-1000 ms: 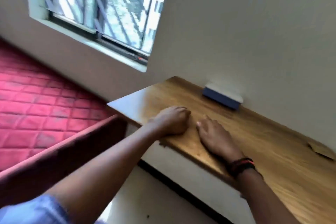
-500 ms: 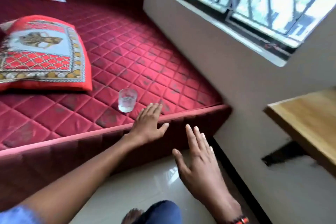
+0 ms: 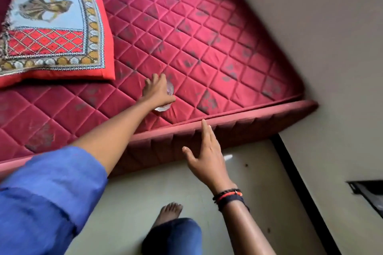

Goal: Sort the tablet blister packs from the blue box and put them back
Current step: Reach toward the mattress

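Blue cloth covers one knee [image 3: 176, 234], with one bare foot [image 3: 169, 211] beside it on the floor [image 3: 134, 192]. Next, the right hand [image 3: 207, 157] is flat and empty, fingers straight, just before the red mattress [image 3: 228, 51] and its front edge. Farther on, the left hand [image 3: 158, 93] lies over one small glass [image 3: 170, 89] near that edge; I cannot tell if it grips. One cushion [image 3: 53, 27] sits far left. No blue box or blister packs show, so their direction cannot be told.
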`<control>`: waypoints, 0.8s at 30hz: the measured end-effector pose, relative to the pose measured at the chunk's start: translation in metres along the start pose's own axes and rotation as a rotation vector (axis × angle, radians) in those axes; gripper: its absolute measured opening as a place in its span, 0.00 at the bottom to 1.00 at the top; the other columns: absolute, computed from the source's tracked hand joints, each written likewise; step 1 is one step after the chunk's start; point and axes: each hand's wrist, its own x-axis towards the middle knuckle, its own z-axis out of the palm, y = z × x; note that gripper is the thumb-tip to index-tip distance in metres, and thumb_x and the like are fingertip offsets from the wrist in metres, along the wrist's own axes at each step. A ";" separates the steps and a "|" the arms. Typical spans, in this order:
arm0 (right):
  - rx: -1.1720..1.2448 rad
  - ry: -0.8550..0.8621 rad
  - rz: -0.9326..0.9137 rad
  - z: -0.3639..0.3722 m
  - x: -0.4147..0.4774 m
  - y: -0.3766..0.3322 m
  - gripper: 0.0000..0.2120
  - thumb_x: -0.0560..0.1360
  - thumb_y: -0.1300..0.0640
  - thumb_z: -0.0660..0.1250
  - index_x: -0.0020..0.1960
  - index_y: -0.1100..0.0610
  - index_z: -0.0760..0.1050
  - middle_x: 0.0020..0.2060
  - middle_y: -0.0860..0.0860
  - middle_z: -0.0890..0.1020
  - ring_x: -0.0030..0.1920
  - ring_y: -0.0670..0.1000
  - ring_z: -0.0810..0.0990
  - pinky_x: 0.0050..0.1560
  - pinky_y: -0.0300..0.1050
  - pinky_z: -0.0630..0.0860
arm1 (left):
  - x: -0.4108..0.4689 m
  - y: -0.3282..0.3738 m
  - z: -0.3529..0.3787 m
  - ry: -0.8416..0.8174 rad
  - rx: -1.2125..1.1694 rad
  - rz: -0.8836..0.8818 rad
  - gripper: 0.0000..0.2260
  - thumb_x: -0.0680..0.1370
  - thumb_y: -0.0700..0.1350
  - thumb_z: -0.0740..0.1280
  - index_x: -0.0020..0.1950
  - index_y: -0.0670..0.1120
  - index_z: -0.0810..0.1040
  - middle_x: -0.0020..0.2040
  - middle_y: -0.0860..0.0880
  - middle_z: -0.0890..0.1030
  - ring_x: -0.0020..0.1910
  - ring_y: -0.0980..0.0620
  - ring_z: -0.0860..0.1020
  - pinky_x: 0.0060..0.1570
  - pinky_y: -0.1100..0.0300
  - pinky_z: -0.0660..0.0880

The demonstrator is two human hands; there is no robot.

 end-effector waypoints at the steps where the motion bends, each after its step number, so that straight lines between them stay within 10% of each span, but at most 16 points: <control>1: 0.034 -0.001 0.025 -0.010 -0.008 -0.010 0.42 0.75 0.53 0.68 0.79 0.58 0.45 0.78 0.56 0.54 0.78 0.52 0.52 0.76 0.43 0.49 | -0.015 0.010 -0.009 0.018 -0.018 0.021 0.30 0.68 0.51 0.74 0.64 0.39 0.68 0.63 0.37 0.69 0.63 0.33 0.69 0.64 0.47 0.65; 10: 0.299 0.088 0.142 -0.111 -0.131 -0.119 0.44 0.72 0.61 0.71 0.78 0.62 0.47 0.78 0.55 0.54 0.78 0.51 0.51 0.76 0.39 0.49 | -0.191 0.120 -0.171 0.022 -0.184 0.254 0.31 0.62 0.53 0.78 0.58 0.42 0.71 0.54 0.41 0.78 0.55 0.38 0.77 0.54 0.49 0.71; 24: 0.369 0.797 0.181 -0.233 -0.312 -0.143 0.37 0.67 0.48 0.71 0.72 0.58 0.64 0.65 0.50 0.74 0.66 0.48 0.73 0.64 0.50 0.72 | -0.407 0.276 -0.315 -0.247 -0.175 0.923 0.32 0.60 0.63 0.71 0.60 0.50 0.75 0.56 0.53 0.78 0.52 0.49 0.80 0.51 0.51 0.78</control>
